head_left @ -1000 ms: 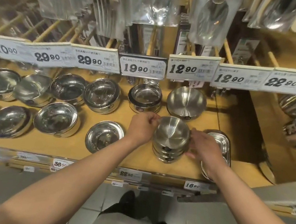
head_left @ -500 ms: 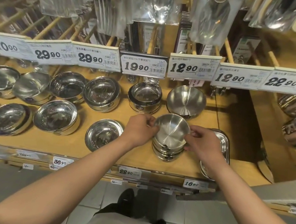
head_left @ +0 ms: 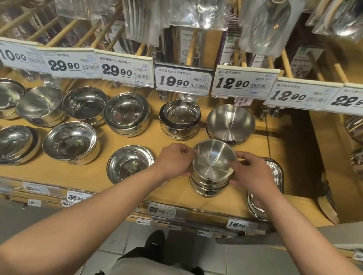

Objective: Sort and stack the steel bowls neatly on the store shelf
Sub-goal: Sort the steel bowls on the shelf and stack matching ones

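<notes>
A person stands at a store shelf [head_left: 107, 183], both bare forearms reaching forward and slightly inward from the bottom of the frame to meet at a short stack of steel bowls [head_left: 209, 184] near the shelf's front edge, right of centre. The left hand [head_left: 173, 159] grips the left side of the top bowl [head_left: 213, 159], fingers curled at its rim; the right hand [head_left: 251, 172] pinches the opposite rim, thumb and fingers bent round it. That bowl sits open side up and a little tilted on the nested ones below, so this pile looks nearly settled rather than finished. Just right of the stack, a squarish steel tray [head_left: 275, 175] lies partly hidden behind the right wrist. To the left along the front row, a shallow single bowl [head_left: 129, 165] and several larger ones stand apart, some leaning. Farther back, a matching wide bowl [head_left: 231, 123] and a banded bowl stack [head_left: 179, 119] sit beneath hanging price tags [head_left: 243, 84]; judging by the leaning piles at left, tidying remains.
</notes>
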{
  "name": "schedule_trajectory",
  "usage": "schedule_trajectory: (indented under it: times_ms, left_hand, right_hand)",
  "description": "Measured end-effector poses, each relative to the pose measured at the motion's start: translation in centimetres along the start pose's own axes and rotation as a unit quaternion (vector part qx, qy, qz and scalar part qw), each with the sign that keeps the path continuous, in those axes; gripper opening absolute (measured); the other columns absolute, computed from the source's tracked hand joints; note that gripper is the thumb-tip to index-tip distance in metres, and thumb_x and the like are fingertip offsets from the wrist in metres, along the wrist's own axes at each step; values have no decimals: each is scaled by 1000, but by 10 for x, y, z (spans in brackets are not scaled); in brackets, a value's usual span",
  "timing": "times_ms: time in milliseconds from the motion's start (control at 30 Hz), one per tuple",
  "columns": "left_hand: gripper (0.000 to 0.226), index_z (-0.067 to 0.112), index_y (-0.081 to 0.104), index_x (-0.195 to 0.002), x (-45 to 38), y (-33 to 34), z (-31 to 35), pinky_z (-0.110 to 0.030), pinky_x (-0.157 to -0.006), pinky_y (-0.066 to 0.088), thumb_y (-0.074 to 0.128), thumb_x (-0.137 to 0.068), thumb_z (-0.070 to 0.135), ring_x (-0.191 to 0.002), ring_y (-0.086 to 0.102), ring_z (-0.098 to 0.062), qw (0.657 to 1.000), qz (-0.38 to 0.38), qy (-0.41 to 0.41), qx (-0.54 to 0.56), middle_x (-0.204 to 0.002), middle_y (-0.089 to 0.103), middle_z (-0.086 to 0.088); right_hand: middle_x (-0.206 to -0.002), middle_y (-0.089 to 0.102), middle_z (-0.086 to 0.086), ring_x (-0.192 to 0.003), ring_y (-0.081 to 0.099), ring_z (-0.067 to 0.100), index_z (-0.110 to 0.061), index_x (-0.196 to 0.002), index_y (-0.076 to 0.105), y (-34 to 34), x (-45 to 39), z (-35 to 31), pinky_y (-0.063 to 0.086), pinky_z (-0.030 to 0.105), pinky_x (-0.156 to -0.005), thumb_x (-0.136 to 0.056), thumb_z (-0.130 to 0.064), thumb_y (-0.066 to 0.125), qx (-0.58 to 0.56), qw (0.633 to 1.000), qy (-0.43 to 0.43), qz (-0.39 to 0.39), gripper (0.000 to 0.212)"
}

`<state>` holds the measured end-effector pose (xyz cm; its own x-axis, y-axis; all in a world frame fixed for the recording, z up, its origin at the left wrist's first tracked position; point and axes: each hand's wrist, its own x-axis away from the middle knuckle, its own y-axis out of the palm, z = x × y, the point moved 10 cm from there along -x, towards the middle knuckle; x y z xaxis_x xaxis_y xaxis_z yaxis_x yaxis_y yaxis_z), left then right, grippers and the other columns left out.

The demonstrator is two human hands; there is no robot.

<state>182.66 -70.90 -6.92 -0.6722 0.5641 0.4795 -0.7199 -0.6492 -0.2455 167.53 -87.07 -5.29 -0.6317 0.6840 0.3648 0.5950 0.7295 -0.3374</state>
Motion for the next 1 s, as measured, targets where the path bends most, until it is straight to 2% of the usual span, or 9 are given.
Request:
schedule_trajectory:
  times_ms: [133, 233, 533, 733, 867, 1000]
  left_hand:
    - [23, 12, 71, -90, -2, 1, 1, -21, -58, 57, 62, -97, 32, -69, 68, -10, 1000, 10, 2, 8, -84, 72, -6]
    - [21, 14, 70, -88, -3, 2, 0, -22, -58, 58, 63, -97, 32, -66, 66, -8, 1000, 14, -6, 17, -79, 69, -2]
    - [22, 14, 64, -95, 2, 8, -7, -34, -75, 64, 62, -97, 36, -81, 68, -12, 998, -3, -34, 45, -96, 67, -5]
    - [20, 18, 64, -95, 7, 9, -7, -39, -80, 63, 61, -97, 37, -91, 68, -18, 997, -11, -42, 65, -110, 69, -12]
    - [18, 20, 65, -92, 9, 9, -5, -41, -81, 63, 61, -97, 37, -93, 67, -19, 997, -8, -37, 60, -108, 69, -10]
    - [28, 13, 64, -104, 10, 9, -6, -42, -81, 63, 59, -98, 40, -89, 64, -13, 997, 1, -44, 58, -102, 65, -4]
  right_hand:
    - [-85, 77, -1, -73, 75, 15, -33, -100, 73, -3, -1, 2, 57, 20, -55, -95, -21, 68, -21, 1000, 5, 4, 14]
    - [-85, 76, 0, -73, 74, 16, -29, -105, 75, -3, -2, 4, 57, 20, -55, -95, -20, 68, -21, 1000, 9, -1, 15]
    - [-93, 75, -1, -82, 73, 13, -27, -114, 73, -1, -5, 9, 56, 16, -56, -98, -26, 64, -11, 999, 22, -26, 18]
    - [-98, 74, -1, -89, 72, 14, -29, -113, 73, -1, -6, 11, 61, 22, -63, -97, -27, 64, -14, 999, 32, -36, 19]
    - [-96, 75, -3, -86, 74, 13, -32, -108, 74, -2, -7, 13, 60, 23, -63, -96, -27, 65, -14, 999, 36, -29, 15]
    - [-106, 74, -1, -93, 73, 17, -30, -114, 72, 0, -6, 13, 60, 25, -66, -97, -30, 65, -17, 998, 44, -32, 18]
